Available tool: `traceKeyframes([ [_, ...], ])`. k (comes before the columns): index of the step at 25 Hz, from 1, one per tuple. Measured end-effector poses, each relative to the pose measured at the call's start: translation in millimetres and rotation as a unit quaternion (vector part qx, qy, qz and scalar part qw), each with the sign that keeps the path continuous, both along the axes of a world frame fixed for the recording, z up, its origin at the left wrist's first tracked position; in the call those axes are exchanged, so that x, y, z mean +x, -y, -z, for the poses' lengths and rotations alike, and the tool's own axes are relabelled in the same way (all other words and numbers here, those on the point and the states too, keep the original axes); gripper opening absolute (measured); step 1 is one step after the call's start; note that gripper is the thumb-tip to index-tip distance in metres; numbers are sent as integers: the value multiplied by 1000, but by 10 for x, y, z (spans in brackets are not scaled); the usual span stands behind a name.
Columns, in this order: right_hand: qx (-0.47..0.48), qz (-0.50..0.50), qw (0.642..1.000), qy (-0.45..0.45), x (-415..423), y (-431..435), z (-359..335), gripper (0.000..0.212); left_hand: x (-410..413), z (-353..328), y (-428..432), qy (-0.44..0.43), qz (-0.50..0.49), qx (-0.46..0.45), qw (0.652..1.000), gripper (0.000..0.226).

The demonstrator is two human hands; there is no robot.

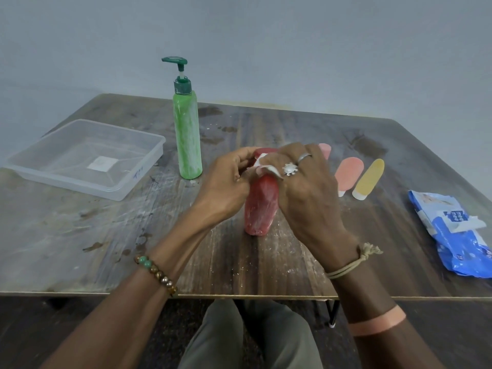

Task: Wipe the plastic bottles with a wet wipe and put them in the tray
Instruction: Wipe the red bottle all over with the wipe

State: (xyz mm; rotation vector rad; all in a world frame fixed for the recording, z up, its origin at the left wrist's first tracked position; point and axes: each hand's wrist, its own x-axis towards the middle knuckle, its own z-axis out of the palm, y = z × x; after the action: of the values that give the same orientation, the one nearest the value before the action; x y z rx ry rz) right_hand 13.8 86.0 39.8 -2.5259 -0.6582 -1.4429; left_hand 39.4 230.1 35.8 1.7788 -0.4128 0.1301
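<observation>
Steadying the red bottle (259, 209) upright on the table (80, 235) between both hands: left hand (226, 179) curled round its upper part from the side, probably to stop it tipping or turning under the rubbing. Right hand (300, 182) bunched over the top, fingers bent and pinching a crumpled wet wipe (262, 166) against the bottle's shoulder; cap hidden beneath the fingers, so cannot tell how it sits. Judged as the wiping step, with pale streaks lower down the red body, below both hands, so likely more to clean there. Beyond the left hand and a little outward, green pump bottle (187, 134) standing upright, smeared whitish, seemingly waiting its turn. Farther out past the left hand, clear tray (34, 166), open side up and within easy reach for setting cleaned bottles down; all bottles in view outside it. Just beyond the right hand's knuckles, pink tube (349, 177) and yellow tube (368, 179) lying side by side, caps toward the person, with a second pink tube (325, 150) partly hidden behind the fingers. Well out to the right of the right hand, blue wipes pack (458, 235), flap lifted, kept apart from the work but reachable for a fresh sheet.
</observation>
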Motion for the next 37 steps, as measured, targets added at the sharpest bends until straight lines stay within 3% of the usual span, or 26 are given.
traceKeyframes([
  [2, -24, -8, 1000, -5, 21, 31, 62, 15, 18, 7, 8, 13, -11, 7, 1000, 36],
  [7, -4, 59, 998, -16, 1, 210, 168, 18, 18, 49, 9, 9, -16, -4, 1000, 35],
  [12, -44, 63, 997, 21, -2, 50, 66, 21, -6, 52, 37, 14, -29, -12, 999, 35],
  [16, -35, 125, 991, -23, 25, 248, 147, 22, -25, 67, -34, 19, -23, -8, 1000, 38],
  [23, 3, 16, 999, 48, 4, 13, 66, 21, -16, 60, 19, 57, -15, 16, 998, 34],
  [30, 99, 16, 994, 51, 13, 166, 118, 11, 67, 93, -182, 20, 66, 5, 998, 36],
  [33, 234, -30, 968, -85, -4, 196, 118, 19, 51, 71, -195, 7, 133, 19, 991, 34],
  [35, 300, -49, 941, -151, -63, 186, 103, 23, 55, 73, -186, 24, 128, 49, 990, 35],
  [37, 346, -48, 922, -169, -133, 98, 80, 14, 21, 104, -133, 47, 83, 52, 994, 37],
])
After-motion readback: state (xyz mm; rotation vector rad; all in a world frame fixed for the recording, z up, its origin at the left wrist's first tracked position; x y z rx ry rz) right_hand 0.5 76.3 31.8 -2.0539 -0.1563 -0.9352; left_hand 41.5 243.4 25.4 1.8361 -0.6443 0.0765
